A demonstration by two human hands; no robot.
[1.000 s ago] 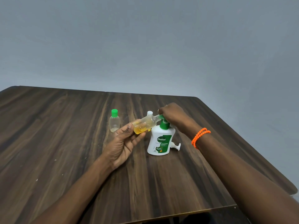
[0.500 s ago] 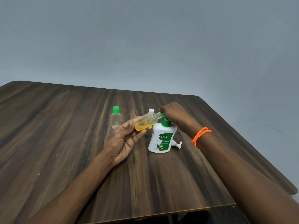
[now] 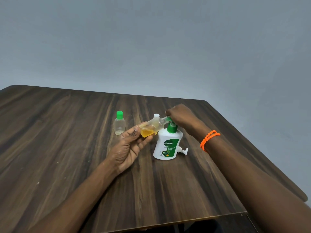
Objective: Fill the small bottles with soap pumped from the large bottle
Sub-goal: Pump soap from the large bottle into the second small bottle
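Two small bottles were in view. Furthest left, a capped small bottle [image 3: 119, 123] with a green cap stood upright on the bench [image 3: 50, 140], nearly empty with only a trace at the bottom, parked out of the way, probably awaiting its turn. Next, the left hand [image 3: 129, 148] had its fingers [image 3: 144, 143] curled around the base of the open small bottle [image 3: 151, 127], tilted almost sideways with its neck pointed right at the green pump nozzle [image 3: 165, 118]; this angle let the mouth meet the spout. Amber soap pooled in its lower end, roughly a third to half full. A white cap [image 3: 156, 115] showed just behind it; whose it was could not be told. The Dettol pump bottle [image 3: 167, 147] stood upright on the bench right of centre, close below the tilted bottle. A loose white pump part [image 3: 183, 150] lay on the bench just beside its base. The right hand [image 3: 181, 116], orange bead bracelet [image 3: 208, 139] on the wrist, pressed down on the pump head, fingers closed over it, so filling was likely mid-stroke.

Compared with half a second earlier, grips and placements matched; only the camera view shifted a little, and the soap level looked about the same.
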